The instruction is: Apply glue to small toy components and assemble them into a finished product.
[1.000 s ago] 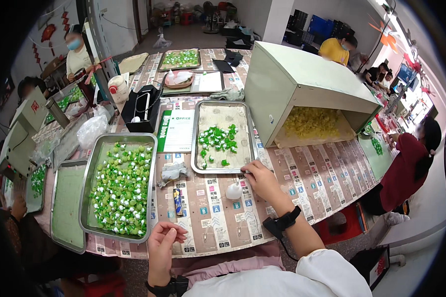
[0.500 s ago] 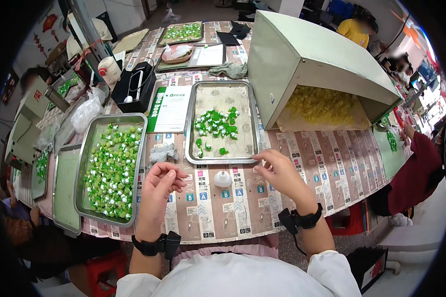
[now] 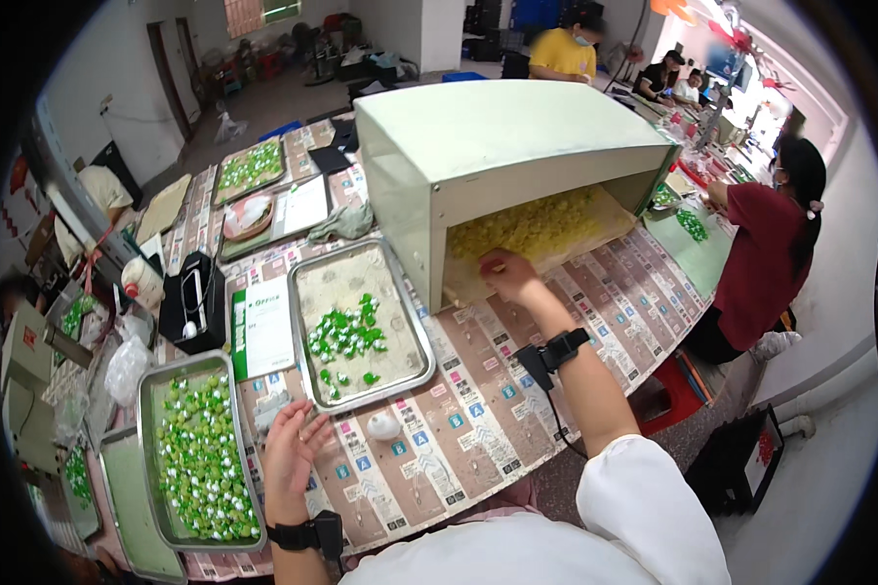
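Note:
My right hand [image 3: 510,275] reaches into the mouth of a pale green metal box [image 3: 400,185]. Its fingers are bent together beside a heap of small translucent yellow pieces [image 3: 527,226]; anything between them is too small to make out. Low on the left, my left hand [image 3: 295,447] hovers open over the table, fingers apart and holding nothing. It is nearest to a metal tray [image 3: 388,392] with a loose cluster of small green-and-white pieces [image 3: 345,331]. A small white rounded bottle [image 3: 383,426] stands just below that tray.
Left of my left hand is a fuller metal tray [image 3: 148,458] of green, white and yellowish pieces. A grey cloth [image 3: 271,409], a green-and-white notebook [image 3: 261,327] and a black holder [image 3: 193,302] lie close by. A person in dark red [image 3: 766,234] sits at the right.
My right hand has moved from the middle tray's edge into the box's mouth. My left hand's fingers have spread. The whole view has turned to the right.

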`<state>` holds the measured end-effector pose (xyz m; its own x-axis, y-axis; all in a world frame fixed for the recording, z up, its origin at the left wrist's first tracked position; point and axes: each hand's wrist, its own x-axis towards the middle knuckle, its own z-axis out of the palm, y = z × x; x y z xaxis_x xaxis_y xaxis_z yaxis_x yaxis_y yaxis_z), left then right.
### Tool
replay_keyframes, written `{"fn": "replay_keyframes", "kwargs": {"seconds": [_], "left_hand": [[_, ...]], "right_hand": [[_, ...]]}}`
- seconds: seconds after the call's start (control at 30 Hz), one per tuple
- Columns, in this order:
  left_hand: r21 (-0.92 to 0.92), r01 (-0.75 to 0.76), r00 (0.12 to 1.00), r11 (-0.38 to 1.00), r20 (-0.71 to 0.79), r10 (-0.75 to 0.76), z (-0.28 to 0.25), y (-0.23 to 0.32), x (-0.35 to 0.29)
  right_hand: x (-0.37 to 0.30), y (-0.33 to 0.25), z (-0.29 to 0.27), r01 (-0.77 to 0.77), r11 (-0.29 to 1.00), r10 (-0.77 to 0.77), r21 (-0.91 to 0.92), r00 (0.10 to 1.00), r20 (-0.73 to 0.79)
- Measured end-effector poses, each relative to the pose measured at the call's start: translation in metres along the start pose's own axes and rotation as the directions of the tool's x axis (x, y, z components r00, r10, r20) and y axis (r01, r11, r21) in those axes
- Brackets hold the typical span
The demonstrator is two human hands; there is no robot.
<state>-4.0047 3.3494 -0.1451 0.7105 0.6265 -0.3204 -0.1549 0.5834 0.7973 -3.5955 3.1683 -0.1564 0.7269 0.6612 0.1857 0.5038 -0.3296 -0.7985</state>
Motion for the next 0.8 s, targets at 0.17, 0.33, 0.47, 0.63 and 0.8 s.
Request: {"fn": "replay_keyframes", "kwargs": {"seconds": [0.17,0.33,0.47,0.63,0.8], "left_hand": [[0.113,0.067,0.996,0.991,-0.069,-0.059,-0.015,-0.008,0.005],[0.14,0.165,0.985,0.976,-0.078,-0.155,-0.007,0.005,-0.017],[0.155,0.206,0.977,0.966,-0.088,-0.194,0.015,0.005,-0.012],[0.102,0.282,0.957,0.954,-0.106,-0.271,-0.01,-0.005,0.012],[0.102,0.243,0.97,0.965,-0.037,-0.241,-0.01,-0.004,0.016]], "right_hand": [[0.047,0.02,0.046,0.24,0.932,-0.235,-0.273,0.971,0.052],[0.057,0.013,0.063,0.18,0.841,-0.156,-0.51,0.984,0.089],[0.067,0.016,0.052,-0.005,0.826,0.095,-0.564,0.987,0.131],[0.076,0.021,0.078,0.208,0.909,-0.216,-0.361,0.976,0.02],[0.055,-0.053,0.064,0.156,0.988,-0.153,-0.014,0.98,0.125]]}}
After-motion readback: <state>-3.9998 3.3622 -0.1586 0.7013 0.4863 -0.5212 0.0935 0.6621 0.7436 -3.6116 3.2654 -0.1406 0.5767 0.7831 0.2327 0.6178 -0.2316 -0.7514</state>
